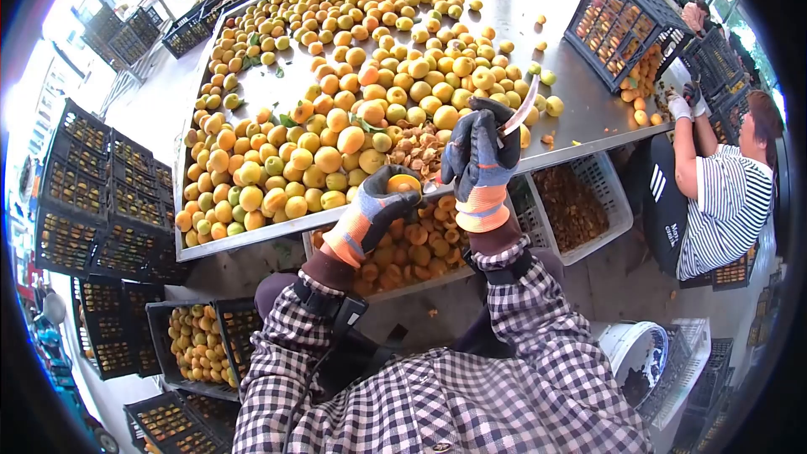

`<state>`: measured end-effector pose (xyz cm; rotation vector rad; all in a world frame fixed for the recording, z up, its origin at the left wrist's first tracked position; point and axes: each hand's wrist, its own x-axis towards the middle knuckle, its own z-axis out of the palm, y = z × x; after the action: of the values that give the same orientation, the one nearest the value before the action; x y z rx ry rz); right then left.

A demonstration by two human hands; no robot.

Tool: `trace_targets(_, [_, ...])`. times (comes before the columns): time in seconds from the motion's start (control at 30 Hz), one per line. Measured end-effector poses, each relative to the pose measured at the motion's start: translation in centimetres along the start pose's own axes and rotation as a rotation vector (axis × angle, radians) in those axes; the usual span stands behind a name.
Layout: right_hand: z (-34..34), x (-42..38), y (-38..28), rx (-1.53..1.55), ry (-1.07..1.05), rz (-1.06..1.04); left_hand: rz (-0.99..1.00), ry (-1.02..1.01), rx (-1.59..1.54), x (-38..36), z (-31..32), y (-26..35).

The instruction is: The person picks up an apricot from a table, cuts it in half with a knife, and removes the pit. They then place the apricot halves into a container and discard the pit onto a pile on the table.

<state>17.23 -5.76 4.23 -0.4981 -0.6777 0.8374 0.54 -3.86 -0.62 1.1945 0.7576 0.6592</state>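
Note:
My left hand (pixel 380 206), in a dark glove with an orange cuff, is closed around an apricot (pixel 404 185) whose orange cut face points up. To its right, my gloved right hand (pixel 482 151) grips a knife (pixel 523 108), its curved blade sticking up and to the right. Both hands are over the front edge of the metal table (pixel 588 109). Whole apricots (pixel 303 160) are heaped across the table, with a small pile of brown pits (pixel 420 150) just behind my hands. Below them, a crate of apricot halves (pixel 412 256) stands near my knees.
A white crate (pixel 624 217) with brown pits stands below the table to the right. A tipped black crate (pixel 626 21) spills apricots on the table. A person in a striped shirt (pixel 727 193) sits at right. Stacked black crates (pixel 92 193) line the left.

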Motion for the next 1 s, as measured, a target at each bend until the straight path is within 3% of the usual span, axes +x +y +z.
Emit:
trace_targets(0.07, [0.1,0.0,0.2,0.035,-0.041,-0.083,-0.023,0.003,-0.043,-0.3,0.8,0.5])
trace_targets(0.23, [0.6,-0.5,0.1,-0.019,-0.052,-0.035,0.045,-0.029,-0.042,0.0,1.3,0.4])
trace_targets(0.33, [-0.1,-0.5,1.0,-0.201,-0.185,-0.193,0.023,-0.047,0.040,0.2,0.7,-0.5])
trace_targets(0.47, [0.0,-0.9,2.0,-0.172,-0.174,-0.203,0.118,-0.009,0.111,0.7,1.2,-1.7])
trace_targets(0.57, [0.3,-1.1,3.0,-0.237,-0.086,-0.204,0.105,0.000,-0.098,0.8,2.1,-2.3])
trace_targets(0.77, [0.7,-0.5,3.1,-0.044,0.140,0.099,0.134,0.090,-0.007,0.8,2.0,-2.2])
trace_targets(1.0, [0.3,0.4,3.2,0.056,0.383,0.310,0.382,0.120,0.373,0.9,1.6,-1.5])
